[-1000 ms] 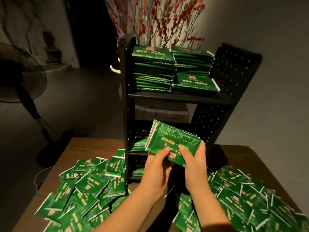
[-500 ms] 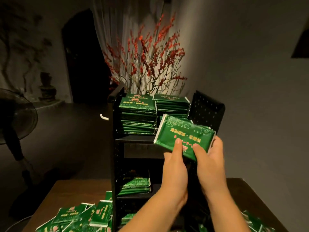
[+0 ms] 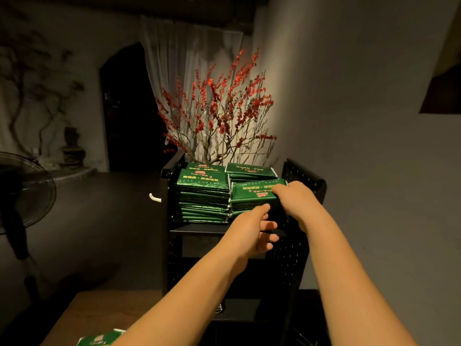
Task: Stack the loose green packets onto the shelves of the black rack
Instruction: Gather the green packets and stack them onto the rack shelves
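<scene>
Dim grey walls and a dark arched doorway are framing the scene, with red-blossomed branches (image 3: 214, 116) rising behind a black rack (image 3: 303, 178) that is standing on a wooden table (image 3: 82, 313). On the rack's top shelf, green packets are sitting in two stacks, a left stack (image 3: 203, 196) and a right stack (image 3: 249, 171) touching side by side. A person is reaching in with both bare arms. The right hand (image 3: 293, 198) is gripping a green packet (image 3: 254, 193) at its right end, fingers curled over the edge, and is laying it on the front of the right stack. The left hand (image 3: 252, 233) is hovering just below, fingers loosely extended, holding nothing. One loose packet (image 3: 99, 339) is peeking in at the bottom edge, on the table. To do this step well, the packet probably wants sliding squarely back until its edges are matching those beneath; the free hand could be steadying the stack front, since the glossy wrappers look slippery and the pile is tall.
</scene>
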`<state>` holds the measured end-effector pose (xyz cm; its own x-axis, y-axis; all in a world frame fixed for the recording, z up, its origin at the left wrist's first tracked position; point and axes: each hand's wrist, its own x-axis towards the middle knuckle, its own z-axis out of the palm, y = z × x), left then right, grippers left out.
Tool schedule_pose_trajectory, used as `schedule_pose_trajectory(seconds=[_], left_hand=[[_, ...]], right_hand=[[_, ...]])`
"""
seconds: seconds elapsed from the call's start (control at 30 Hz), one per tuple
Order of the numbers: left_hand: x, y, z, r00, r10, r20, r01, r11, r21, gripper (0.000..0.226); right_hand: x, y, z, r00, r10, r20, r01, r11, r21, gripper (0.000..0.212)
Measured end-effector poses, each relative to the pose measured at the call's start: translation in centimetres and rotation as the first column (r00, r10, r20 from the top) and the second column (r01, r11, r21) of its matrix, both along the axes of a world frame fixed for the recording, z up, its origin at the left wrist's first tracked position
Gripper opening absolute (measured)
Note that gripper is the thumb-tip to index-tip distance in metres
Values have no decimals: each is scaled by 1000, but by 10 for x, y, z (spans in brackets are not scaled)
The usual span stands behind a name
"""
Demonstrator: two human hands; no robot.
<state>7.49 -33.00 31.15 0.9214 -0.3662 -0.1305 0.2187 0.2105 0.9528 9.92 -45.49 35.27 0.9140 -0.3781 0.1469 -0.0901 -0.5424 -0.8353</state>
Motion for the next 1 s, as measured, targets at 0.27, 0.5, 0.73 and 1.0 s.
schedule_pose_trajectory(seconds=[0.27,0.5,0.73,1.0], left_hand=[[6,3,2,997,-71,6,70,994,80,19],[18,8,1,990,35,138,-35,999,-5,14],[15,8,-5,965,31,262,-35,999,14,26],[20,6,-7,958,-8,286,-11,998,65,23]], right_hand=[[11,6,-15,1000,-18,-5,18,970,243,85],[8,6,-18,991,-94,96,39,884,465,65],[7,10,-28,981,-97,166,-3,855,519,62],[1,9,-38,956,-148,254,-16,837,547,55]])
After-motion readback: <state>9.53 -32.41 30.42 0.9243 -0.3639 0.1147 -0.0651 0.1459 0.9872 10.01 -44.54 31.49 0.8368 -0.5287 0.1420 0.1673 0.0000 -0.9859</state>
